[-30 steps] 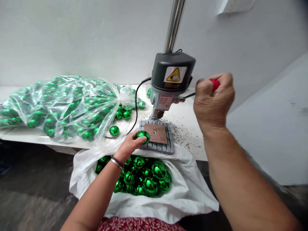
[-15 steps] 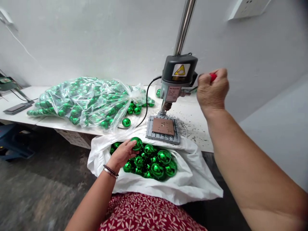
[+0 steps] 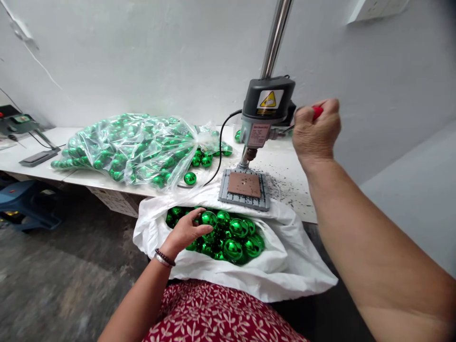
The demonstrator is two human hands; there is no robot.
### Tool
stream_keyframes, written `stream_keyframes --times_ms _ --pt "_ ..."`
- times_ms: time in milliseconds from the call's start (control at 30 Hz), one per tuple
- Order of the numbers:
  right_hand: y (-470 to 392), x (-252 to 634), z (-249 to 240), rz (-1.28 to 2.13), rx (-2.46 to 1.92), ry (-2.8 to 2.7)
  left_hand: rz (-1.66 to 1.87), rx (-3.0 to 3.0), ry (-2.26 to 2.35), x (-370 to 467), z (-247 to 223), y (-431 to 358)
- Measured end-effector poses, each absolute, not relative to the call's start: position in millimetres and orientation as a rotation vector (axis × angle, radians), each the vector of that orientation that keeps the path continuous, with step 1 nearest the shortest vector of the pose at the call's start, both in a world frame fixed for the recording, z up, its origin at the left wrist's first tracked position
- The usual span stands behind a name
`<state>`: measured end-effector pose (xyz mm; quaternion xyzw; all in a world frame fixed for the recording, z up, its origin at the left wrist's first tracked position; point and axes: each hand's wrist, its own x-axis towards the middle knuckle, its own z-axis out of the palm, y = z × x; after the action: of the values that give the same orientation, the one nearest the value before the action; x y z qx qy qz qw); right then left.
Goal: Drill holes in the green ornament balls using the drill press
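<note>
Over the open white sack [image 3: 299,266] on my lap, my left hand [image 3: 187,230] has its thumb and fingers apart. A shiny green bauble [image 3: 209,218] sits just beyond its fingertips, among several others in the sack; whether the fingers touch it I cannot tell. My right hand [image 3: 317,130] is closed around the red-ended feed lever [image 3: 318,112] of a small bench drill press [image 3: 268,102]. Below the drill's chuck [image 3: 251,154] a brown board [image 3: 244,184] with a small hole lies on the grey slotted base [image 3: 261,202]. Nothing rests on the board except dark shavings.
A tied clear plastic bag [image 3: 131,147] full of green baubles lies on the white table [image 3: 80,175], with a loose bauble [image 3: 190,178] beside it. A black cord [image 3: 221,142] runs by the drill. Another drill press [image 3: 39,154] and a blue stool [image 3: 28,202] are at the left.
My left hand has opened, and the bauble it held has gone down among those in the sack. My right hand stays on the lever. The view has shifted slightly left.
</note>
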<state>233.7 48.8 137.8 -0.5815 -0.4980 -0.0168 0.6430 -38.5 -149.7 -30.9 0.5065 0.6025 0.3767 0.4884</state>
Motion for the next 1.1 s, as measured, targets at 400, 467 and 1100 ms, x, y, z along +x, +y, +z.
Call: stream_keyframes --times_ms 400,467,1100 --pt "33 227 144 -0.004 -1.348 -1.091 1.046 1.516 2.079 -67 -3 -68" --pt "30 226 146 0.014 -1.364 -1.087 0.961 1.523 2.181 -73 1 -39" --pt "28 230 138 -0.04 -1.284 -1.117 0.974 1.332 1.638 -88 20 -5"
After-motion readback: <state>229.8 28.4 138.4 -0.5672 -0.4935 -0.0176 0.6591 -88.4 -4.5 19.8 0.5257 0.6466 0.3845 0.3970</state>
